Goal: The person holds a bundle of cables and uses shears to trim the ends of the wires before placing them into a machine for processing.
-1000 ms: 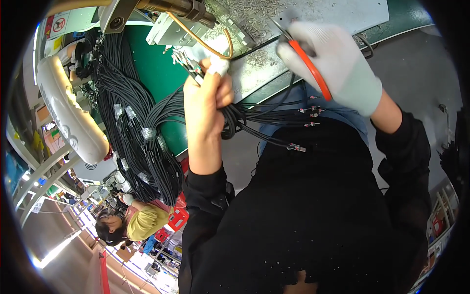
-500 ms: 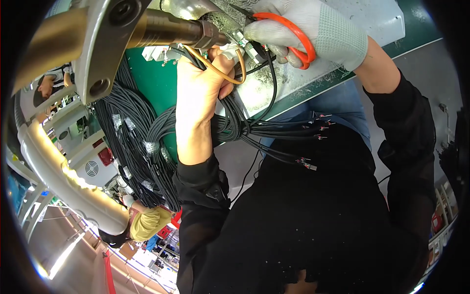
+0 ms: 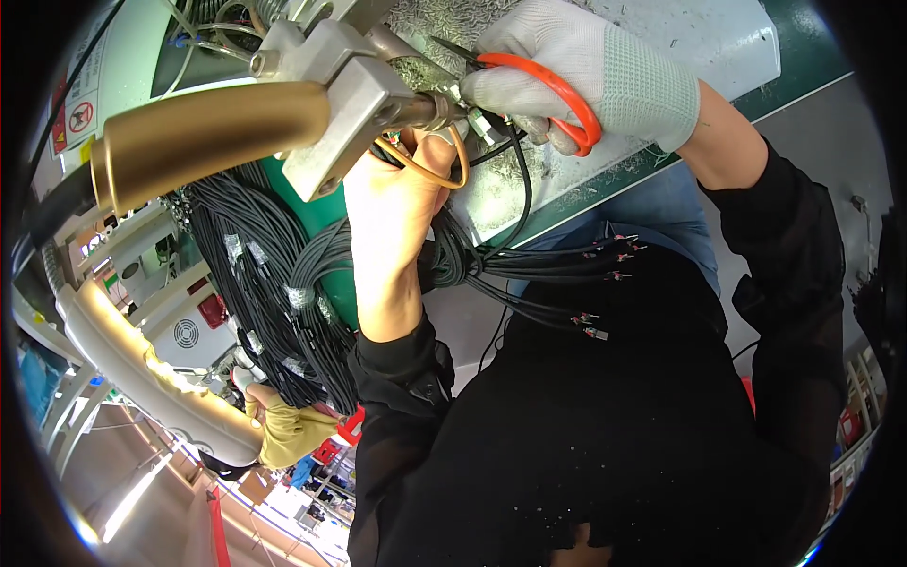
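My bare left hand (image 3: 389,213) reaches up to the worktop, its fingers closed around the end of a black cable beneath a metal nozzle; the fingertips are partly hidden. A tan wire loop (image 3: 463,168) curves over that hand. My right hand (image 3: 628,80), in a whitish knitted glove, has orange-handled scissors (image 3: 578,102) hooked in it, their dark blades pointing left. Its fingertips also meet a small metal connector (image 3: 485,126), from which a black cable (image 3: 527,184) hangs down. Whether they pinch the connector is hard to see.
A gold cylinder (image 3: 217,132) on a grey metal bracket (image 3: 345,104) juts in over my left hand. Thick black cable bundles (image 3: 255,283) lie at left; cable ends with red tips (image 3: 619,250) rest by my lap. Metallic-looking scraps (image 3: 642,165) litter the worktop. A person in yellow (image 3: 293,430) sits beyond.
The gold cylinder and bracket appear farther right and more fully in view. The background has shifted slightly right. Both hands stay close together at the connector, the scissors still in my right hand.
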`<state>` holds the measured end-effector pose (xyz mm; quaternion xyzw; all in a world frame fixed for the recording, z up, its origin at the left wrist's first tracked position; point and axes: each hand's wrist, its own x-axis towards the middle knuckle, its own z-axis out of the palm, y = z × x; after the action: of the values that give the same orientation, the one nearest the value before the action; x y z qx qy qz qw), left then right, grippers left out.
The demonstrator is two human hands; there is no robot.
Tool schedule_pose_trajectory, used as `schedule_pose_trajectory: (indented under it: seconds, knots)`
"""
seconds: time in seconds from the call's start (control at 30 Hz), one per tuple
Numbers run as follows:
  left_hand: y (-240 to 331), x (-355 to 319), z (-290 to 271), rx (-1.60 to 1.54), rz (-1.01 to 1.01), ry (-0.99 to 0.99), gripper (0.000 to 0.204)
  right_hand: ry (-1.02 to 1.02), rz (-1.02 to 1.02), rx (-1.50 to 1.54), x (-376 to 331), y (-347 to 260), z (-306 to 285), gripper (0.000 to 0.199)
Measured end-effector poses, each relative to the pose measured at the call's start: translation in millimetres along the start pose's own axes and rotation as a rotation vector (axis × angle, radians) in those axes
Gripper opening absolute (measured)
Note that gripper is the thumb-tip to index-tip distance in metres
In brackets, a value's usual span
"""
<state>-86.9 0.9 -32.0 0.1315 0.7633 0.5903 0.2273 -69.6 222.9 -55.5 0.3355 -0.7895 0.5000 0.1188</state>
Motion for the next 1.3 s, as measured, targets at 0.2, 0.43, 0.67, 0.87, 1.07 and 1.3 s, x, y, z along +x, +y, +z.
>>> schedule_pose_trajectory:
  seconds: [0.2, 0.43, 0.67, 0.87, 1.07, 1.3]
  knots:
    - [-1.0, 0.2, 0.4, 0.000, -0.003, 0.019, 0.040, -0.014, -0.099, -0.091, 1.0, 1.1, -2.3, 0.024]
    - [-0.2, 0.8, -6.0, -0.158, -0.028, -0.126, 0.031, -0.075, 0.416, 0.085, 1.2, -23.0, 2.8, 0.027]
    - [1.9, -57.1, 6.3, -0.384, 0.063, 0.209, 0.020, 0.003, 0.500, -0.295, -53.7, -73.4, -13.8, 0.019]
    - [18.6, -88.4, 3.5, -0.267, -0.005, -0.364, 0.017, 0.074, 0.981, 0.108, -7.9, -142.1, -17.9, 0.015]
    - [27.9, -84.9, 19.8, 0.144, 0.227, -0.308, 0.020, 0.041, 0.639, 0.394, -28.9, -132.3, -0.6, 0.014]
    - [41.5, -88.3, 34.2, -0.254, 0.012, -0.169, 0.030, 0.219, 0.458, -0.007, -50.7, -124.6, 10.1, 0.014]
